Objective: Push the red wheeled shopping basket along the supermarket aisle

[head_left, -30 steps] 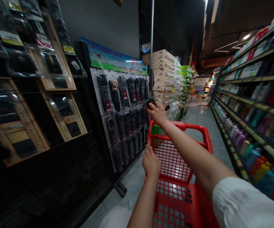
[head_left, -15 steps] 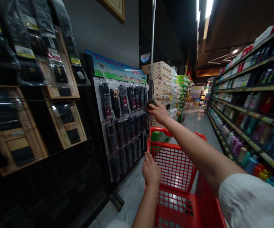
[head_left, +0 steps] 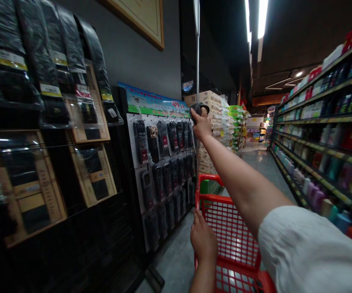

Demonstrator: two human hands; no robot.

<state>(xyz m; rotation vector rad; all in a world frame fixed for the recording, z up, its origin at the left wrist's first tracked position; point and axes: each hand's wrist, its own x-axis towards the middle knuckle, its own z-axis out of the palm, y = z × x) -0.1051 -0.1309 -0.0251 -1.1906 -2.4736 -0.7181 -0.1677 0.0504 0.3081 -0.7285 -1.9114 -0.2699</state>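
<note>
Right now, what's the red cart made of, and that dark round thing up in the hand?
The red cart looks like shiny moulded plastic, its mesh and rim smooth. The dark round thing in the right hand looks matte, maybe rubber or cloth; it's too dark to tell.

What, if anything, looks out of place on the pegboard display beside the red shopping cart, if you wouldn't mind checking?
One item stands out: the black package in the top row of the pegboard shows a gold-coloured buckle, while the packages around it show red labels.
</note>
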